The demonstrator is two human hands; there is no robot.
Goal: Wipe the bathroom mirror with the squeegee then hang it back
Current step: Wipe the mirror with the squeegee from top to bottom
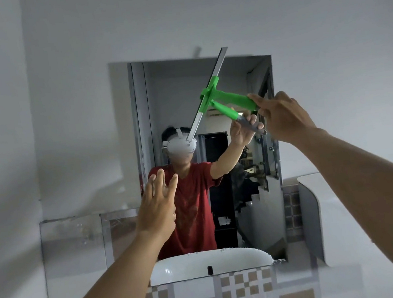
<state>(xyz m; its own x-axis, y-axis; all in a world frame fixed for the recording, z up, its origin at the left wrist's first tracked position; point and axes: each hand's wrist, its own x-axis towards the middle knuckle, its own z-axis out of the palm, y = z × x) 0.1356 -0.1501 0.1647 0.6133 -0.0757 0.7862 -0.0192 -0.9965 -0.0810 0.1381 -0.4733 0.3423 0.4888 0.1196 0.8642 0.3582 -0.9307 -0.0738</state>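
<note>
The green plastic squeegee with its long metal-and-rubber blade [211,92] is up against the frameless rectangular wall mirror [175,82]. Its blade lies on a steep slant, the top end poking just past the mirror's upper edge, the lower end well down the glass. The handle sticks out toward the person, and the glass shows its double just below.

The right hand [283,116] has the far end of that handle. Its fingers [254,97] are curled round the green grip, though from behind the hand I cannot see how tightly they close. The left hand [156,205] hangs in front of the lower left of the mirror, fingers spread and slack, holding nothing and seemingly clear of the glass.

To my eye this is the wiping stroke, somewhere in the upper right part of the mirror. To do it well, I would say the blade wants its whole edge flat to the glass, not just one end. With the top overhanging the mirror, part of the rubber is doing no work. Bringing it inside the frame line and pulling in one steady, even pass should leave fewer streaks. Gripping so far back on the handle may let the blade rock, so firm, even pressure matters.

Below the mirror, the checkered brown-and-white tiles [242,287] run along the wall. The white basin [204,261] shows only as a reflection.
</note>
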